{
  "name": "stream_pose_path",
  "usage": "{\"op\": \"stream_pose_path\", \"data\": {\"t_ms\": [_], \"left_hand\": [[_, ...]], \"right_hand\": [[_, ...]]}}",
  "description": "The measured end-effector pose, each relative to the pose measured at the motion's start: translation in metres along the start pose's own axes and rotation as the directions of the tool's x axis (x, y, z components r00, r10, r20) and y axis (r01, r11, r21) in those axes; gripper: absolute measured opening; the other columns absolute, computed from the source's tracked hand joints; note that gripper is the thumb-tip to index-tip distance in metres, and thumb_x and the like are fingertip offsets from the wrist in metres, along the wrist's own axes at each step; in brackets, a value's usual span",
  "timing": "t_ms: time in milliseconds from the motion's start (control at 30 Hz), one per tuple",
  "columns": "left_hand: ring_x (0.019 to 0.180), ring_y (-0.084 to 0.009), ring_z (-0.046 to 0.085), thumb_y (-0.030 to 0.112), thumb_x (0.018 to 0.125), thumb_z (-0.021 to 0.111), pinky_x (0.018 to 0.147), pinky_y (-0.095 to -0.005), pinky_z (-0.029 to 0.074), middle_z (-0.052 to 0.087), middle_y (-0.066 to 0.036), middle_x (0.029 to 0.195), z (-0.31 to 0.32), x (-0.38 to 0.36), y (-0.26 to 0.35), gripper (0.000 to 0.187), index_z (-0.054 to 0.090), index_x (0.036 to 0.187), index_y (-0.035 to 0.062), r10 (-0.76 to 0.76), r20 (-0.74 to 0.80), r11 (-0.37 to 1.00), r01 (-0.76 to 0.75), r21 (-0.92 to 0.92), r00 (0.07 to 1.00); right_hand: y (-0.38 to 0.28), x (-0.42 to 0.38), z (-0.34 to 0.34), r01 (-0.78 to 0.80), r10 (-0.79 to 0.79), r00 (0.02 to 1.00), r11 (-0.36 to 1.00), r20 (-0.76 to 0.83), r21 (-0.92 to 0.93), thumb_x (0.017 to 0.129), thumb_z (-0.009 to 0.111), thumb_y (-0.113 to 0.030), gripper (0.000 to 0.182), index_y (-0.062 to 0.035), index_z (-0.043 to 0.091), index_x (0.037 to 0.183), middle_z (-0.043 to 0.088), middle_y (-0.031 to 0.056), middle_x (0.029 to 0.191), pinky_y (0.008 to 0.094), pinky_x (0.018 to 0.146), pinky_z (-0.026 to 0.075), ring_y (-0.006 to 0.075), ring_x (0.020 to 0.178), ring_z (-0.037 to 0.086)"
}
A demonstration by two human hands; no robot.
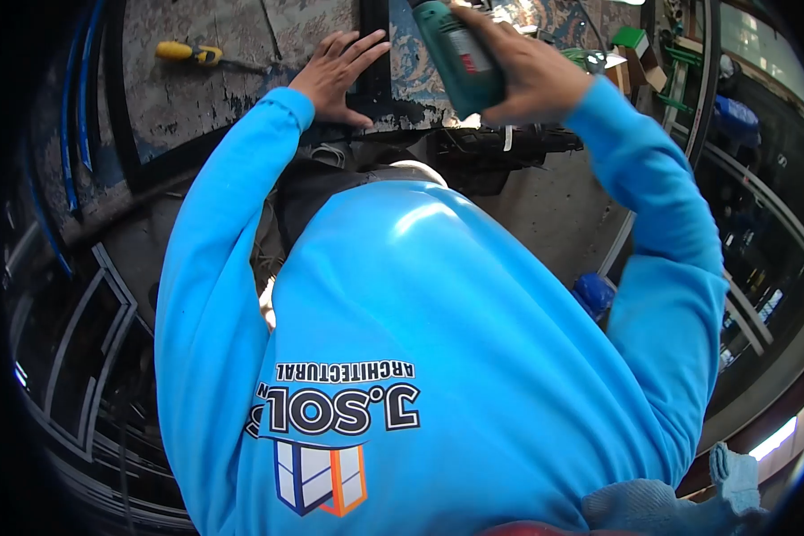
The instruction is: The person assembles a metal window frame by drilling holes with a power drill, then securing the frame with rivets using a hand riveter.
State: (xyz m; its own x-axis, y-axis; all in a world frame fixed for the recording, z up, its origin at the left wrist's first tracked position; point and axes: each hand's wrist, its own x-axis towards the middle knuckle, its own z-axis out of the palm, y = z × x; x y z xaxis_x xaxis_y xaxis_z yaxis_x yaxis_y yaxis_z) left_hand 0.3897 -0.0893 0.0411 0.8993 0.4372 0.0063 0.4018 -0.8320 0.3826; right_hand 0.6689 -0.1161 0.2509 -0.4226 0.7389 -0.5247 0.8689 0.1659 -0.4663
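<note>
My left hand (338, 76) lies with its fingers spread across a black metal bar (374, 54) at the near edge of the worn, paint-splattered bench (308, 22). In my right hand (540, 71) is a green power tool (456, 58) with a pale label on its side. The fingers wrap around its body, and its front end runs toward the top edge of the view. Left of my left hand, a yellow-handled screwdriver (188, 54) rests on the bench, its shaft pointing right.
Blue strips (84, 98) run along the far left. A green and brown box (634, 54) sits at the upper right, near green metal stands (677, 80). Grey frame pieces (98, 339) lie at lower left. A blue object (592, 293) is below my right arm.
</note>
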Motion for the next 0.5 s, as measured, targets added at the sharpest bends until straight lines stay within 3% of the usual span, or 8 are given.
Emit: {"op": "stream_pose_path", "data": {"t_ms": [33,100,200,267,367,400,433,500], "left_hand": [[0.140,-0.0375,0.024,0.052,0.061,0.082,0.118,-0.0500,0.019,0.019,-0.005,0.159,-0.008,-0.007,0.002,0.110,0.026,0.152,0.0266,-0.063,-0.019,0.993,0.061,-0.100,0.998],[0.137,-0.0370,0.031,0.040,0.070,0.080,0.115,-0.0481,0.025,0.027,-0.010,0.155,-0.026,-0.019,0.003,0.098,0.029,0.150,0.0182,-0.162,-0.069,0.970,0.146,-0.193,0.984],[0.127,-0.0374,0.045,0.023,0.076,0.077,0.107,-0.0456,0.036,0.046,-0.016,0.140,-0.046,-0.042,0.001,0.070,0.046,0.138,0.0092,-0.266,-0.152,0.951,0.234,-0.200,0.952],[0.113,-0.0380,0.056,0.018,0.078,0.075,0.098,-0.0434,0.044,0.059,-0.017,0.122,-0.070,-0.034,0.002,0.046,0.059,0.120,0.0054,-0.310,-0.135,0.933,0.273,-0.236,0.941],[0.096,-0.0318,0.064,0.014,0.080,0.073,0.083,-0.0376,0.051,0.065,-0.013,0.097,-0.107,0.027,0.015,0.023,0.066,0.098,0.0038,-0.240,-0.194,0.942,0.181,-0.281,0.951],[0.092,-0.0290,0.065,0.013,0.081,0.073,0.079,-0.0355,0.052,0.066,-0.012,0.096,-0.119,0.059,0.018,0.021,0.067,0.098,0.0040,-0.208,-0.223,0.933,0.124,-0.339,0.952],[0.089,-0.0269,0.066,0.012,0.084,0.070,0.078,-0.0342,0.052,0.066,-0.012,0.095,-0.137,0.096,0.026,0.016,0.067,0.097,0.0029,-0.161,-0.260,0.927,0.056,-0.370,0.952],[0.091,-0.0311,0.065,0.015,0.083,0.068,0.078,-0.0375,0.052,0.066,-0.012,0.096,-0.159,0.175,0.034,0.016,0.067,0.096,0.0049,-0.170,-0.278,0.893,0.029,-0.449,0.945]], "right_hand": [[0.007,0.010,0.020,-0.033,0.009,0.992,0.981,-0.124,-0.192,0.061,0.083,-0.022,0.116,-0.0191,0.015,0.155,0.052,0.0247,0.119,0.0458,0.086,0.057,0.0421,0.101,0.062],[0.051,0.042,0.058,0.040,-0.113,0.955,0.965,-0.274,-0.258,0.058,0.086,-0.024,0.120,-0.0211,0.015,0.155,0.052,0.0234,0.110,0.0483,0.083,0.054,0.0440,0.096,0.061],[0.078,0.065,0.093,0.008,-0.106,0.930,0.963,-0.352,-0.268,0.060,0.085,-0.027,0.123,-0.0222,0.008,0.156,0.047,0.0254,0.124,0.0484,0.093,0.047,0.0437,0.105,0.056],[0.069,0.054,0.101,-0.101,-0.049,0.914,0.934,-0.403,-0.343,0.064,0.078,-0.029,0.115,-0.0172,0.011,0.156,0.041,0.0232,0.135,0.0478,0.104,0.034,0.0400,0.123,0.045],[0.061,0.008,0.109,0.013,-0.019,0.748,1.000,-0.664,-0.014,0.070,0.073,-0.025,0.069,-0.0100,0.047,0.132,0.048,0.0201,0.128,0.0461,0.100,0.039,0.0383,0.118,0.048],[0.068,-0.006,0.121,0.098,0.053,0.704,0.980,-0.708,0.171,0.073,0.071,-0.023,0.059,-0.0075,0.050,0.125,0.052,0.0201,0.117,0.0461,0.094,0.043,0.0384,0.111,0.051],[0.071,-0.021,0.136,0.051,0.104,0.620,0.984,-0.777,0.172,0.074,0.069,-0.022,0.054,-0.0058,0.052,0.122,0.053,0.0202,0.112,0.0468,0.093,0.044,0.0393,0.107,0.052],[0.090,-0.037,0.188,-0.060,0.289,0.545,0.950,-0.787,0.308,0.073,0.069,-0.018,0.054,-0.0047,0.052,0.122,0.053,0.0214,0.118,0.0463,0.096,0.043,0.0405,0.111,0.051]]}}
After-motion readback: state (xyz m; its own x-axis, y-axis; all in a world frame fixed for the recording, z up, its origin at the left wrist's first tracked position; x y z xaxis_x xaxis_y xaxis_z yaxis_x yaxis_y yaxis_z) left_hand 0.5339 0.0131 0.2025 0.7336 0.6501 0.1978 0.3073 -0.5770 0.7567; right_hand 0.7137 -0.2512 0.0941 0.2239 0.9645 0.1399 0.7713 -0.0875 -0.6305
